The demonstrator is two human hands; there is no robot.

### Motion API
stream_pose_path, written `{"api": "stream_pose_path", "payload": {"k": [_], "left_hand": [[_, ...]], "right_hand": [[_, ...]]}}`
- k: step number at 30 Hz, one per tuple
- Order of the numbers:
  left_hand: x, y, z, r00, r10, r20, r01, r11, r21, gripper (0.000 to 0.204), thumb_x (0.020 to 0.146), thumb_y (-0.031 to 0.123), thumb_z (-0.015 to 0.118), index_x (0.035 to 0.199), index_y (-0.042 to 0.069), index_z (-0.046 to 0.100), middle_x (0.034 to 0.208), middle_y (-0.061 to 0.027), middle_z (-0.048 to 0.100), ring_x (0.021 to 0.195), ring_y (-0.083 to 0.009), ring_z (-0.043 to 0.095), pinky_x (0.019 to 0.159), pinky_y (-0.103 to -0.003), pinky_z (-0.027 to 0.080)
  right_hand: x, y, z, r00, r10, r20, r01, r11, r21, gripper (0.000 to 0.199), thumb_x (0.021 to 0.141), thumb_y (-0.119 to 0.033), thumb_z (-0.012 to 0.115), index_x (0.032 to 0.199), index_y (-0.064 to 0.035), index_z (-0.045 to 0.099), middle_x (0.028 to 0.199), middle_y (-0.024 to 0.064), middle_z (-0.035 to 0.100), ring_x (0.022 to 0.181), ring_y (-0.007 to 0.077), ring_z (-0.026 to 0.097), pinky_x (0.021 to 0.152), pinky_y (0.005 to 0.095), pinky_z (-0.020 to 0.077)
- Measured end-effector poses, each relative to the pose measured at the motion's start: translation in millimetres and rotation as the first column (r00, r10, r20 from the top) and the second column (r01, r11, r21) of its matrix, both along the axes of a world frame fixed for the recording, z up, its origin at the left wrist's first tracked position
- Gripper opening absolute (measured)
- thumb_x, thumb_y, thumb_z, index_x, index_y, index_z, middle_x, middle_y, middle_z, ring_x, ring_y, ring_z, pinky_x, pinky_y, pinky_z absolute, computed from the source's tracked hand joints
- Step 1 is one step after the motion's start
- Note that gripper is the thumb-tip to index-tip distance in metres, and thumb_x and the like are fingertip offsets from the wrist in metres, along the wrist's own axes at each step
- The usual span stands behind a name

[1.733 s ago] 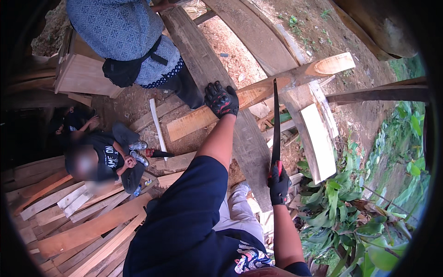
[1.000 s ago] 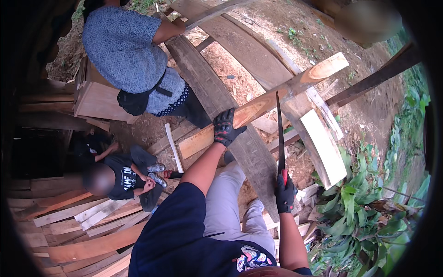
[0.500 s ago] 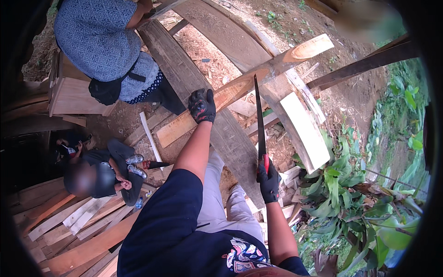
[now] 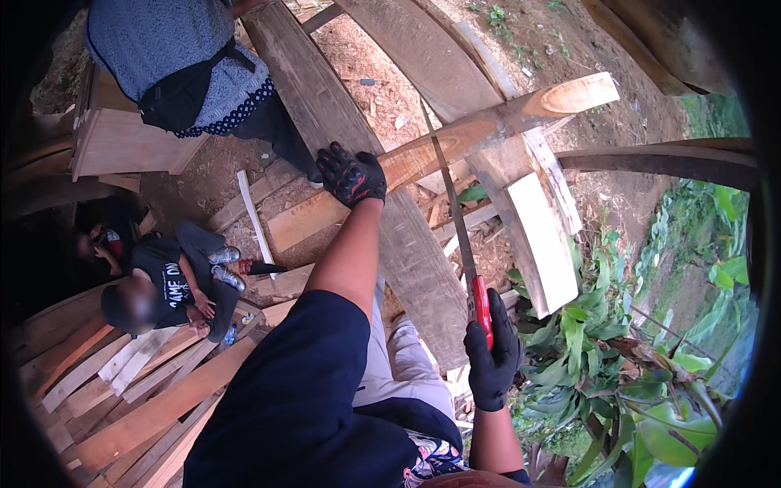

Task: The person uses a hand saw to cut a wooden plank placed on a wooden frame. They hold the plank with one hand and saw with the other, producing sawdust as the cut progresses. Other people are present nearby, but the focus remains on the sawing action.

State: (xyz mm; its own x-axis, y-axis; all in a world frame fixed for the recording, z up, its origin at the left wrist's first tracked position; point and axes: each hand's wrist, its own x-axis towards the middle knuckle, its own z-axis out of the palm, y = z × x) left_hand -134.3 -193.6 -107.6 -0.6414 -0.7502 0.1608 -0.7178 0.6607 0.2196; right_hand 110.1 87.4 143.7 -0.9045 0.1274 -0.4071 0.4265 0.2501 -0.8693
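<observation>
Left of the fingers, a crouching person [image 4: 167, 285] sits among stacked planks [image 4: 122, 407]. The left hand [image 4: 351, 173], in a black glove, presses fingers-down on a pale timber beam [image 4: 455, 142]; the beam looks heavy, stiff and rough, best gripped near its middle. The right hand [image 4: 492, 358] has its fingers clamped on the red handle of a handsaw [image 4: 455, 220], blade crossing the beam. No labels or signs show nearby.

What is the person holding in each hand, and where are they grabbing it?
The right hand grips a hand saw by its red handle. The left hand presses down on a pale wooden beam, partway along its length.
</observation>
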Motion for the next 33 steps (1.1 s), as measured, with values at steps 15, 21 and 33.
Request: {"api": "stream_pose_path", "payload": {"k": [15,21,33], "left_hand": [[2,0,5,1.000,0.008,0.025,-0.009,1.000,0.020,0.066,0.104,0.036,0.058,0.163,0.010,0.051,0.171,-0.0240,0.045,0.158,-0.0431,0.043,0.123,-0.059,0.039],[-2,1,9,0.999,0.005,0.032,-0.005,1.000,0.010,0.065,0.103,0.037,0.059,0.163,0.010,0.052,0.170,-0.0237,0.047,0.158,-0.0427,0.043,0.122,-0.060,0.040],[-1,2,2,1.000,0.009,0.026,-0.008,0.999,-0.053,0.066,0.102,0.037,0.061,0.162,0.012,0.053,0.169,-0.0225,0.049,0.156,-0.0431,0.046,0.120,-0.059,0.041]], "right_hand": [[-187,-88,-123,0.908,0.331,-0.256,-0.267,0.930,0.252,0.053,0.103,-0.020,0.071,0.154,-0.0085,0.064,0.119,0.0272,0.079,0.107,0.0409,0.079,0.091,0.0463,0.0592],[-167,-76,-88,0.951,0.299,-0.082,-0.271,0.930,0.248,0.055,0.105,-0.025,0.072,0.157,-0.0097,0.064,0.131,0.0245,0.078,0.120,0.0308,0.077,0.102,0.0415,0.0573],[-90,-32,-17,0.950,0.308,-0.053,-0.277,0.908,0.314,0.053,0.106,-0.022,0.069,0.157,-0.0089,0.062,0.130,0.0256,0.078,0.108,0.0369,0.081,0.092,0.0438,0.0603]]}}
